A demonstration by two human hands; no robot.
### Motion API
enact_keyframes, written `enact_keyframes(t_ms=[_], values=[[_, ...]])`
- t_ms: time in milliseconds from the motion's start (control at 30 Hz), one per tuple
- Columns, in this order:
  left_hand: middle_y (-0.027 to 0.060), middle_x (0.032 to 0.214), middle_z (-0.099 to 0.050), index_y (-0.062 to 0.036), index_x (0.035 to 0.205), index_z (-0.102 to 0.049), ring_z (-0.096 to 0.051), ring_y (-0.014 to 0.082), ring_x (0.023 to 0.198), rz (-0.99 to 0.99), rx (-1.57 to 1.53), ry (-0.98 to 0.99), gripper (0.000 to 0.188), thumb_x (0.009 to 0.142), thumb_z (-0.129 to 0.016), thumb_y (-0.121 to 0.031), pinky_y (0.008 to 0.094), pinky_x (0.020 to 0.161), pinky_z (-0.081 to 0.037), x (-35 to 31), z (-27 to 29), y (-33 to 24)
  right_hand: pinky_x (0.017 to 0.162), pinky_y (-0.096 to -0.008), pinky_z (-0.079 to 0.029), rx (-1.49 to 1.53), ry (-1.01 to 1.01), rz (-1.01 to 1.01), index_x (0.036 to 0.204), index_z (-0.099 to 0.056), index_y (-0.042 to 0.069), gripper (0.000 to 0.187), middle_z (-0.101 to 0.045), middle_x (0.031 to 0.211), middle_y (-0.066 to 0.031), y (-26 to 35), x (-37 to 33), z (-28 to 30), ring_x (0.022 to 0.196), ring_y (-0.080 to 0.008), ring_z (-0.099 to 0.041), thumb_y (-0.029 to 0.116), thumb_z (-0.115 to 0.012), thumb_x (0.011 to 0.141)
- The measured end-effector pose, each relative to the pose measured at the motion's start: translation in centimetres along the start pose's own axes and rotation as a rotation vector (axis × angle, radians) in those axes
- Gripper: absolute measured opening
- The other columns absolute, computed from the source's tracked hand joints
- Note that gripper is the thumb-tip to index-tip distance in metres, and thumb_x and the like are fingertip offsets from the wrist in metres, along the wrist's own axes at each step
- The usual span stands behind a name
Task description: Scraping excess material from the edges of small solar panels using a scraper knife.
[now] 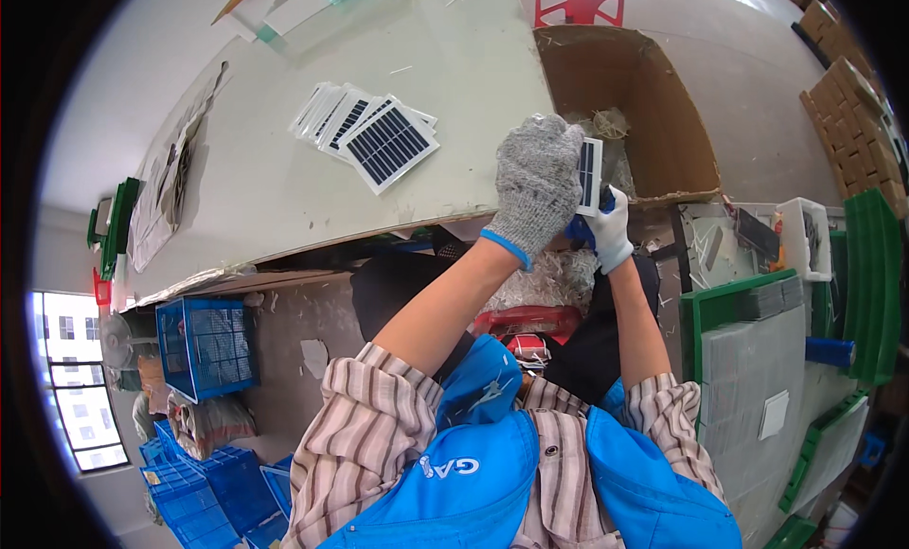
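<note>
My left hand (540, 175), in a grey knit glove with a blue cuff, is closed on a small solar panel (590, 175), dark cells in a white border, held upright near the table edge. Close below the panel is my right hand (612, 231) in a white glove, its fingers curled. Something blue (607, 201) shows at these fingers; whether it is a tool or part of the glove I cannot make out. To the left, a fanned pile of similar solar panels (388, 147) lies on the pale table (454, 85).
An open cardboard box (677, 123) with clear scraps stands beyond my right hand. Thin offcuts (559, 289) gather in my lap. At right are stacked pale sheets (753, 379) in a green tray (694, 350); at left, a blue crate (206, 348) on the floor.
</note>
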State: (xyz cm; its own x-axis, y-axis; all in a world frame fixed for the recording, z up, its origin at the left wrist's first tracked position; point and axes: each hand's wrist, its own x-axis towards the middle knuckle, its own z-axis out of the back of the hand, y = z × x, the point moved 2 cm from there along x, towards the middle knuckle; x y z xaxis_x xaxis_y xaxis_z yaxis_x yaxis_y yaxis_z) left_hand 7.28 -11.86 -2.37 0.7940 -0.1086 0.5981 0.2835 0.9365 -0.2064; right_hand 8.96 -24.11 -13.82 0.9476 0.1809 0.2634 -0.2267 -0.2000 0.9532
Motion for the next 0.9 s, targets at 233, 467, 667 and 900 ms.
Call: enact_keyframes(t_ms=[233,467,667,900], values=[[0.0120,0.092,-0.060,-0.0062,0.100,-0.064,-0.057,0.0309,0.094,0.000,0.019,-0.028,0.028,0.072,-0.059,-0.009,0.0436,0.080,-0.046,-0.3,-0.2,0.9,0.051,-0.0243,-0.044,-0.414,0.411,0.079,0.083,-0.063,0.001,0.012,-0.062,0.069,-0.0050,2.7,-5.9,-3.4,0.058,-0.0066,-0.053,0.009,-0.068,0.075],[0.0115,0.094,-0.059,-0.0060,0.105,-0.062,-0.056,0.0304,0.091,0.009,0.047,-0.021,0.028,0.078,-0.058,-0.013,0.0449,0.077,-0.045,0.2,0.0,0.2,0.075,-0.0291,-0.051,-0.035,-0.243,-0.158,0.111,-0.051,0.002,0.030,-0.064,0.093,-0.0078,0.4,-6.0,-2.0,0.078,-0.0140,-0.062,0.001,-0.061,0.083],[0.0135,0.102,-0.058,-0.0044,0.108,-0.060,-0.055,0.0321,0.097,0.004,0.058,0.043,0.035,0.075,-0.059,-0.016,0.0451,0.083,-0.044,-0.1,-0.1,0.0,0.090,-0.0339,-0.044,-0.443,-0.348,-0.019,0.132,-0.035,-0.002,0.066,-0.061,0.108,-0.0147,-1.2,-4.2,-3.5,0.099,-0.0265,-0.060,0.007,-0.069,0.076],[0.0167,0.101,-0.060,-0.0024,0.111,-0.059,-0.056,0.0327,0.100,-0.031,0.091,0.016,0.041,0.076,-0.061,-0.024,0.0461,0.087,-0.043,-0.3,-1.8,0.5,0.087,-0.0360,-0.049,1.210,-0.309,-0.224,0.126,-0.049,0.003,0.034,-0.063,0.108,-0.0117,-1.6,2.7,-6.0,0.096,-0.0243,-0.062,0.018,-0.045,0.096]])
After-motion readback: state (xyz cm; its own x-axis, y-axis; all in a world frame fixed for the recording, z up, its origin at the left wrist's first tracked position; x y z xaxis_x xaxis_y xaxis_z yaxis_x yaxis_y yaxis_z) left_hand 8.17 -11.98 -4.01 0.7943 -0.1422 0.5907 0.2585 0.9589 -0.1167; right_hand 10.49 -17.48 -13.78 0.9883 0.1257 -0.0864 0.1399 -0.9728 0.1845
